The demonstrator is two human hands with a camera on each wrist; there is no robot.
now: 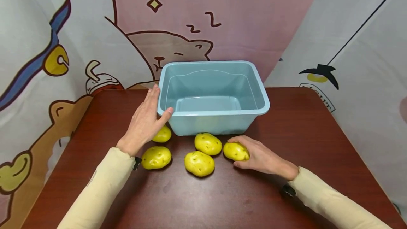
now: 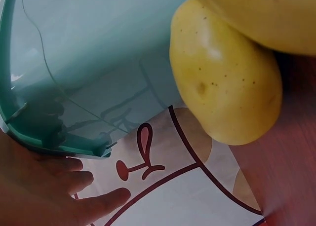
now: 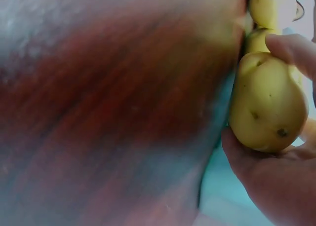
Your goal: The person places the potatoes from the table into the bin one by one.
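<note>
One potato point(image 1: 234, 151) is lying before the right end of the bin point(image 1: 210, 113); I am gripping it with the right hand point(image 1: 262, 155), the straight-fingered left hand point(image 1: 143, 123) touching the rim.

With the fingers point(image 1: 244, 139) of my right hand point(image 1: 262, 156), I hold one yellow potato point(image 1: 234, 151). My left hand point(image 1: 143, 118) touches the edge of a blue tub point(image 1: 210, 124) on the brown desk point(image 1: 302, 126). Four more potatoes point(image 1: 199, 164) lie near the tub. Behind it, a sleepy animal point(image 1: 173, 43) is drawn on the cloth point(image 1: 254, 10).
</note>
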